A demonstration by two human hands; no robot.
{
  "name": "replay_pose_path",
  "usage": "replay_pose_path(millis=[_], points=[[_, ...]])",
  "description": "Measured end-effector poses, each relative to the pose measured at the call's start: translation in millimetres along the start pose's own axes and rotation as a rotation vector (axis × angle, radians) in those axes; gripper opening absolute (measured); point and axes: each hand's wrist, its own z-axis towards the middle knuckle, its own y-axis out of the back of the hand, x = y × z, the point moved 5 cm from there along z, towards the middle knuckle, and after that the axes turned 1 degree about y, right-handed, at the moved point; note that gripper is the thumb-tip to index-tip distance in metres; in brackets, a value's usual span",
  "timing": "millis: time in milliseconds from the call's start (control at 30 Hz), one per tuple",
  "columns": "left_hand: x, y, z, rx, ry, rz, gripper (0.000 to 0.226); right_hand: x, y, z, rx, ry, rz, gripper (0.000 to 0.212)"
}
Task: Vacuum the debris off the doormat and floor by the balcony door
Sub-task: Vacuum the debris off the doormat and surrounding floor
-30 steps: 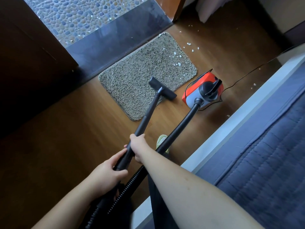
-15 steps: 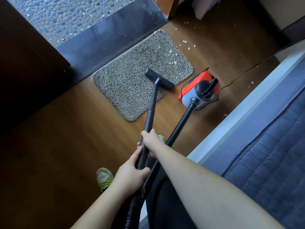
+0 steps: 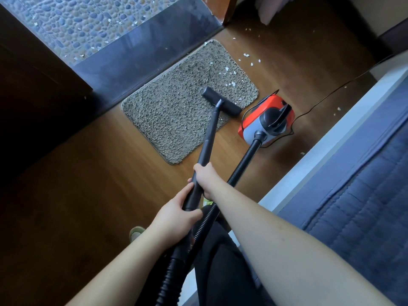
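Note:
A shaggy beige doormat point(image 3: 176, 115) lies on the wooden floor before the balcony threshold. White debris flecks point(image 3: 230, 83) dot its far right part, and more flecks point(image 3: 248, 57) lie on the floor beyond it. The black vacuum wand point(image 3: 208, 140) ends in a flat nozzle point(image 3: 221, 101) resting on the mat's right side. My right hand point(image 3: 204, 180) grips the wand higher up. My left hand point(image 3: 176, 217) grips its lower end, where the ribbed hose point(image 3: 240, 166) joins. The hose runs to the red and grey vacuum body point(image 3: 267, 120) beside the mat.
A bed with a blue quilted cover point(image 3: 364, 195) and white frame fills the right side. A dark cabinet point(image 3: 33, 107) stands at left. The power cord point(image 3: 331, 93) trails across the floor. Pebbled balcony floor point(image 3: 88, 21) with flecks lies past the grey threshold. My shoe point(image 3: 135, 231) shows below.
The nozzle has slid from the mat's near right edge farther onto the mat toward the flecks. Both hands moved forward along with the wand.

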Motion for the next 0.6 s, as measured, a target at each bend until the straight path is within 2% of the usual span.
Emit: replay_pose_path(millis=[100,267,333,600], points=[[21,6,-19,0.009,-0.009,0.038,0.077,-22,-8,-17,-0.017,0.014,0.011,0.017],[50,8,-46,0.045,0.026,-0.036,0.078,-58,-33,-29,0.005,0.003,0.004,0.033],[57,9,-49,0.044,0.043,-0.04,0.078,-66,-39,-30,0.008,-0.015,-0.001,0.03],[55,-1,-26,0.013,0.053,0.028,0.078,-61,-30,-11,-0.001,-0.089,0.036,0.028]])
